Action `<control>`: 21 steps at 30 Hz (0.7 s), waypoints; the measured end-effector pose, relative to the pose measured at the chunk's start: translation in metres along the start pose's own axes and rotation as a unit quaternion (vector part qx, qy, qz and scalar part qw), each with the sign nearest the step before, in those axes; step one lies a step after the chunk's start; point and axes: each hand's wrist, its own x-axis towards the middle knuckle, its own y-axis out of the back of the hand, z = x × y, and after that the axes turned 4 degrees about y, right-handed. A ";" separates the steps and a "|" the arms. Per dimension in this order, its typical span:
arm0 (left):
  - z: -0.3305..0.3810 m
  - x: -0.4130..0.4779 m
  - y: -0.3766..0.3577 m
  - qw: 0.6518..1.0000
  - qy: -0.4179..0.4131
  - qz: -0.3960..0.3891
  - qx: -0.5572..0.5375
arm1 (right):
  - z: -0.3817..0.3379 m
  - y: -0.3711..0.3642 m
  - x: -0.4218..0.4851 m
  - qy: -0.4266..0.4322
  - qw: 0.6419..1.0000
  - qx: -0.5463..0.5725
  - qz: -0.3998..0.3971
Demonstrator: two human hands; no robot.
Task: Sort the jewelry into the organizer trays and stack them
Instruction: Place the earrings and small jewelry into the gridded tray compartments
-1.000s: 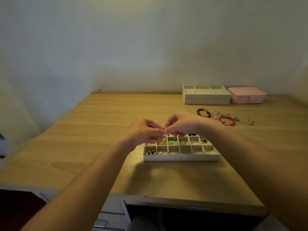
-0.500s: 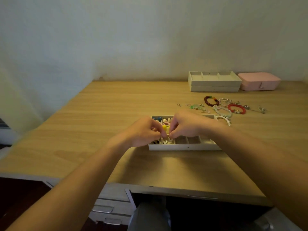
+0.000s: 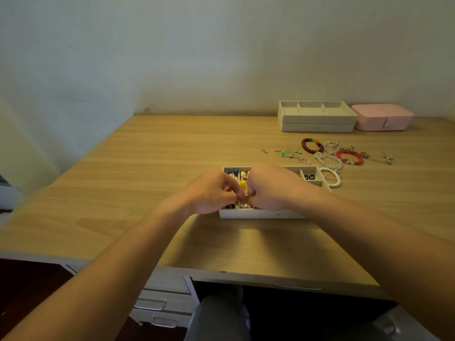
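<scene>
The small divided tray (image 3: 261, 214) sits near the front middle of the desk (image 3: 172, 156) and it's partly filled. Blue beads (image 3: 231, 171) are in the back left slot, a yellow piece (image 3: 243, 185) is a bit closer in, and black-and-white studs (image 3: 309, 177) are toward the right end. A few slots on the right look bare, and the hands cover most of the middle.

The left hand (image 3: 211, 193) and right hand (image 3: 270, 190) are both over the tray's left half. The fingers are curled in tight and the tips almost meet. They might be pinching something tiny between them, but I honestly can't tell, it's hidden.

There's plenty left to do, I'd say. Just behind and to the right of the tray there's still a loose pile: a dark bead bracelet (image 3: 312, 145), a red bracelet (image 3: 349, 157), a pearl bracelet (image 3: 332, 178) right up against the tray's corner, and some little earrings (image 3: 286, 153).

At the back by the wall, two bigger trays (image 3: 317, 120) are already stacked. The top one looks empty as far as I can see. A shut pink box (image 3: 382, 116) sits just beside them.

So my guess is the small stuff is roughly halfway sorted, the bracelets aren't touched and the final stacking isn't done.
</scene>
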 end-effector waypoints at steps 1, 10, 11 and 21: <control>0.000 0.000 0.000 1.000 0.000 0.000 0.004 | -0.002 -0.001 -0.002 -0.001 1.000 -0.007 0.006; 0.001 -0.003 0.003 0.997 -0.015 -0.015 0.072 | 0.014 0.012 -0.016 0.032 0.998 0.060 -0.016; 0.002 -0.004 0.003 0.995 -0.022 -0.014 0.094 | 0.016 0.013 -0.017 0.045 0.997 0.055 -0.032; 0.010 -0.012 0.006 0.962 -0.066 -0.025 0.263 | 0.023 0.011 -0.018 0.106 0.989 -0.025 -0.095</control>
